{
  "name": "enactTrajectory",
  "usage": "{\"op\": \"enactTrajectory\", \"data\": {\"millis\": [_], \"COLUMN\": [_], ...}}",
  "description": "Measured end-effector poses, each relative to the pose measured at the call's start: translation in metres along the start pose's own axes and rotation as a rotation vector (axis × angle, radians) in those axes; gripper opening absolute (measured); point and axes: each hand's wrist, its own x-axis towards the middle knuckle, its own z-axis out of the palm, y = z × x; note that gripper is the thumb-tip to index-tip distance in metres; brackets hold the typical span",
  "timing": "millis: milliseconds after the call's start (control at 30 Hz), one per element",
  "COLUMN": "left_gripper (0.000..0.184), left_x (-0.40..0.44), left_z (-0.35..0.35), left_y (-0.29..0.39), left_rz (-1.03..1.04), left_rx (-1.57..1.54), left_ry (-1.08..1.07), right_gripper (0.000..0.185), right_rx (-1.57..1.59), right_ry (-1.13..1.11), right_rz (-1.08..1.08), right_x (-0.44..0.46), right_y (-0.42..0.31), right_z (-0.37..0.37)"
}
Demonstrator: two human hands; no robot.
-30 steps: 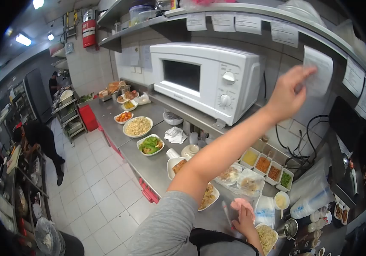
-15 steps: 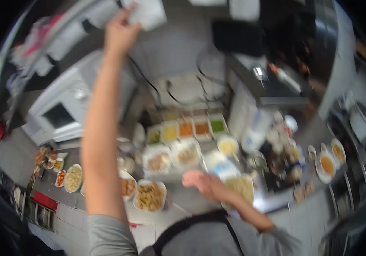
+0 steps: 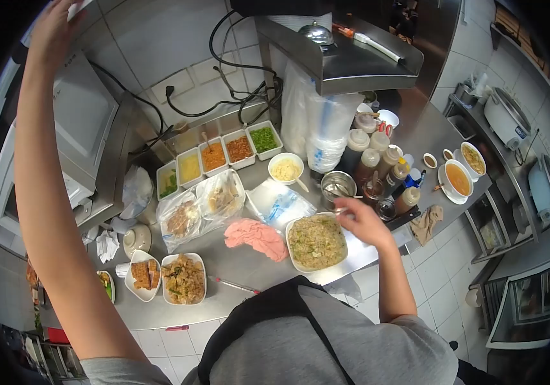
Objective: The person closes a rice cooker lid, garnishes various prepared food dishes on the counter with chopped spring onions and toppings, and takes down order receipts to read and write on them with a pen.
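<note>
My left hand [image 3: 50, 35] is raised at the top left, its fingertips partly cut off by the frame edge. A small piece of white paper [image 3: 78, 9] shows at its fingers. My right hand [image 3: 363, 222] is empty, fingers slightly bent and apart, over the right rim of a square white bowl of fried rice [image 3: 317, 242]. Just beyond its fingertips stands a metal pot [image 3: 338, 185] with a utensil in it. A crumpled pink cloth [image 3: 256, 239] lies on the steel counter left of the fried rice. Behind the cloth are two bagged food containers [image 3: 201, 204].
Topping trays [image 3: 214, 157] line the back, beside a bowl of pale shreds [image 3: 286, 169]. Sauce bottles [image 3: 368, 163] crowd the right, below a metal shelf [image 3: 378, 70]. Soup [image 3: 458, 178] stands farther right. A rice bowl [image 3: 184, 279] and fried pieces [image 3: 145, 274] sit front left.
My right hand has left the pink cloth and moved right to the fried rice and metal pot. My left hand stays raised, now farther left in view; the camera view has shifted downward.
</note>
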Motion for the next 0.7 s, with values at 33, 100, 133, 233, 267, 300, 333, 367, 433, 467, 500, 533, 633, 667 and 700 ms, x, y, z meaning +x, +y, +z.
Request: {"op": "enactTrajectory", "data": {"millis": [33,100,133,233,267,300,333,367,433,467,500,533,633,667,700], "left_gripper": [0.036,0.044,0.044,0.046,0.048,0.048,0.050,0.054,0.059,0.060,0.062,0.064,0.064,0.064,0.064], "left_x": [-0.005,-0.014,-0.013,-0.030,-0.026,-0.023,-0.022,-0.020,-0.025,-0.027,-0.028,-0.029,-0.030,-0.028,-0.026], "left_z": [0.002,0.004,0.003,0.025,0.025,0.028,0.029,0.027,0.025,0.024,0.024,0.023,0.022,0.021,0.021], "left_y": [-0.003,-0.011,-0.020,0.003,0.002,-0.001,-0.003,-0.006,-0.001,0.000,0.002,0.003,0.011,0.014,0.016], "left_rz": [-0.049,-0.025,0.032,0.406,0.449,0.438,0.390,0.332,0.135,0.122,0.107,0.091,0.105,0.116,0.127], "left_rx": [0.016,0.143,0.118,0.009,-0.058,-0.170,-0.191,-0.180,-0.227,-0.226,-0.226,-0.226,-0.211,-0.195,-0.179], "left_ry": [-0.012,-0.001,0.016,-0.012,-0.009,0.025,0.024,0.003,-0.039,-0.053,-0.069,-0.086,-0.079,-0.082,-0.085], "right_gripper": [0.037,0.033,0.034,0.032,0.030,0.028,0.025,0.025,0.026,0.026,0.026,0.026,0.027,0.026,0.026], "right_rx": [-0.021,-0.206,-0.146,-0.272,-0.252,-0.263,-0.292,-0.309,-0.237,-0.262,-0.286,-0.310,-0.266,-0.263,-0.277], "right_ry": [-0.032,-0.022,0.048,0.093,0.113,0.130,0.108,0.125,0.172,0.157,0.141,0.127,0.089,0.122,0.126], "right_rz": [0.018,-0.021,-0.035,0.023,-0.038,-0.064,-0.089,-0.108,-0.047,-0.036,-0.023,-0.008,0.058,0.030,0.023], "right_x": [-0.001,-0.004,-0.001,0.008,0.011,0.017,0.019,0.022,0.024,0.024,0.023,0.022,0.020,0.021,0.023], "right_y": [0.008,0.013,0.027,0.044,0.047,0.058,0.054,0.057,0.058,0.060,0.063,0.064,0.060,0.066,0.071], "right_z": [0.003,0.009,0.017,0.029,0.033,0.039,0.039,0.041,0.043,0.043,0.044,0.044,0.045,0.048,0.050]}}
